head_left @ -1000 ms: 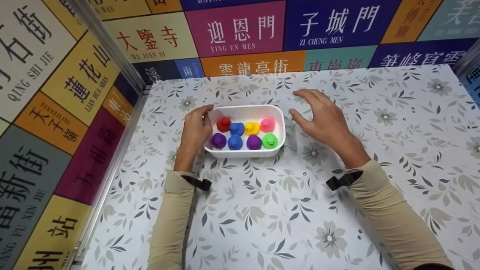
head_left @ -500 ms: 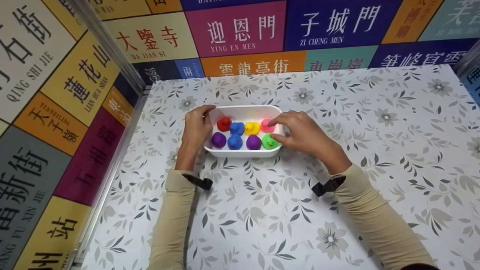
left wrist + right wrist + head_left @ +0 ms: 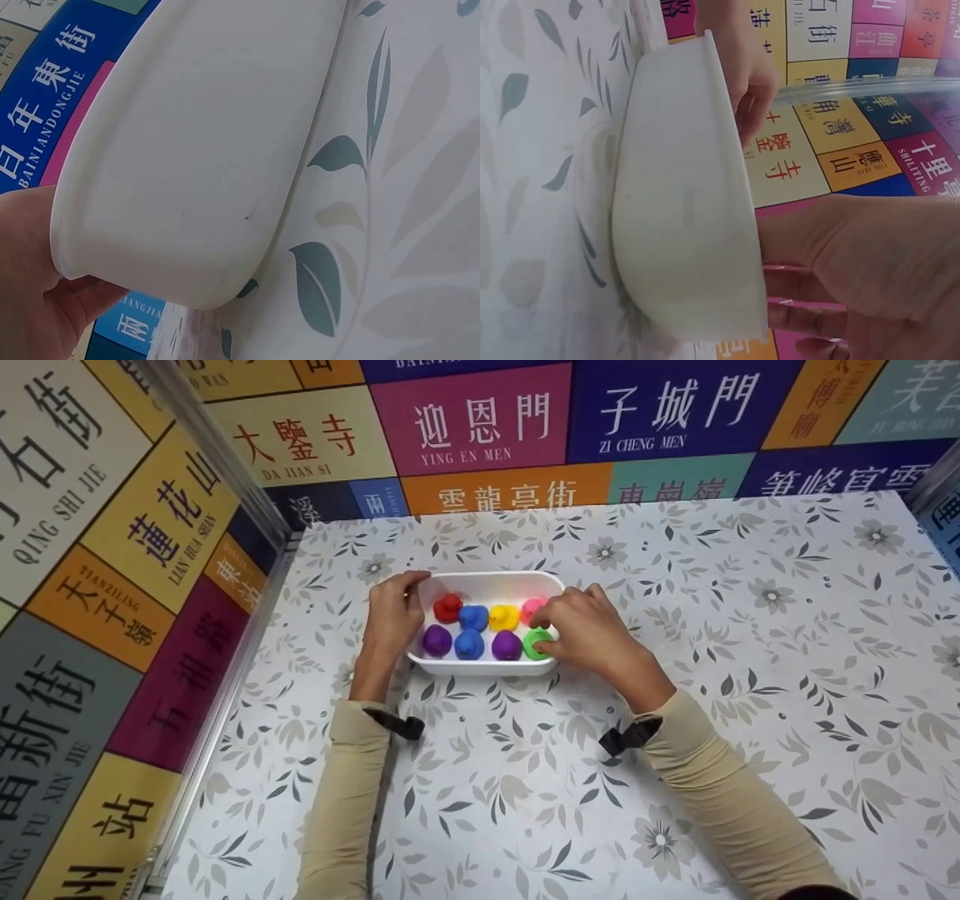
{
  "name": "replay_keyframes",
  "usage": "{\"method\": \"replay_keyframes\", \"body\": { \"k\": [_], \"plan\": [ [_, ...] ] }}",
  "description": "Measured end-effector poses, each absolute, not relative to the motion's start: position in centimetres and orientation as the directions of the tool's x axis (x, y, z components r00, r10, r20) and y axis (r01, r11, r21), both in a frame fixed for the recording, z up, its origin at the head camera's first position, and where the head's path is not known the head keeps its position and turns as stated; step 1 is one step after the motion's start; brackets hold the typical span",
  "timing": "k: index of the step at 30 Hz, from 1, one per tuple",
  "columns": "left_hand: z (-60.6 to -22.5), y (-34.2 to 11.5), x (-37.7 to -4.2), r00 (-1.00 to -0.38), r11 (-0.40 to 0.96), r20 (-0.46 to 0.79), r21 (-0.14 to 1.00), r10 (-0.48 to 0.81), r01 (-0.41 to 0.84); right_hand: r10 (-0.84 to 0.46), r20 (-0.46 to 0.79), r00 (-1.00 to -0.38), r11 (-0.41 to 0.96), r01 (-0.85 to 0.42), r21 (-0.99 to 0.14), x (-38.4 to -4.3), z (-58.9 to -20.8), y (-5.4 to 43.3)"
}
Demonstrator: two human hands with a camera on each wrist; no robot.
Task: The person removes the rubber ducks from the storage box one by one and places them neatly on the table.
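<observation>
Left hand (image 3: 391, 622) grips the tray (image 3: 487, 582) by its left rim, on the bench (image 3: 525, 780). Right hand (image 3: 589, 634) pinches the green duck (image 3: 534, 643) (front row, right end). All eight ducks still in tray; none taken out

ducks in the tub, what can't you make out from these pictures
- Green duck: head view, partly covered by the right hand; whether the fingers pinch it cannot be told.
- Pink duck: head view, half hidden by the same hand.
- All ducks: wrist views show only the tub wall from outside.
- Left hand: left wrist view, cut off by the edge.
</observation>
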State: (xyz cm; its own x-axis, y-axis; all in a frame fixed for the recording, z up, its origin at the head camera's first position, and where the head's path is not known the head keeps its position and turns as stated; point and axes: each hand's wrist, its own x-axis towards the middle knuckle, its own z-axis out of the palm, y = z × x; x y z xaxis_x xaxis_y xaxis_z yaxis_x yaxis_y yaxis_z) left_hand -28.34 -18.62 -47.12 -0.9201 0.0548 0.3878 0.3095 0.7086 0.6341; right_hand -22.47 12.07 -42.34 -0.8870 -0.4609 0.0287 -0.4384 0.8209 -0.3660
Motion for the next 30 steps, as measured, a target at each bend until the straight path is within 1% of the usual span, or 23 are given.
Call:
{"method": "replay_keyframes", "body": {
  "k": [6, 9, 12, 20, 25, 30],
  "plan": [
    [-47.1, -18.6, -28.4, -0.917, 0.699, 0.394, 0.641, 0.054, 0.317, -0.444, -0.061, -0.894, 0.849, -0.398, -0.349, -22.6, -41.9, 11.6],
    [-47.1, -18.6, -28.2, -0.922, 0.704, 0.384, 0.641, 0.052, 0.307, -0.445, -0.078, -0.892, 0.849, -0.393, -0.353, -22.7, -41.8, 11.6],
    [-47.0, -18.6, -28.1, -0.926, 0.713, 0.375, 0.637, 0.047, 0.294, -0.463, -0.070, -0.884, 0.838, -0.411, -0.358, -22.8, -42.0, 11.7],
    [-47.1, -18.7, -28.2, -0.926, 0.712, 0.372, 0.636, 0.055, 0.298, -0.496, 0.045, -0.867, 0.760, -0.459, -0.461, -23.1, -43.4, 12.9],
    [-47.2, -18.7, -28.2, -0.921, 0.700, 0.386, 0.644, 0.051, 0.309, -0.534, 0.133, -0.835, 0.685, -0.519, -0.512, -23.3, -44.4, 13.6],
    [-47.3, -18.7, -28.1, -0.920, 0.692, 0.389, 0.649, 0.055, 0.316, -0.525, 0.229, -0.820, 0.602, -0.548, -0.581, -23.3, -45.0, 14.3]
  ]
}}
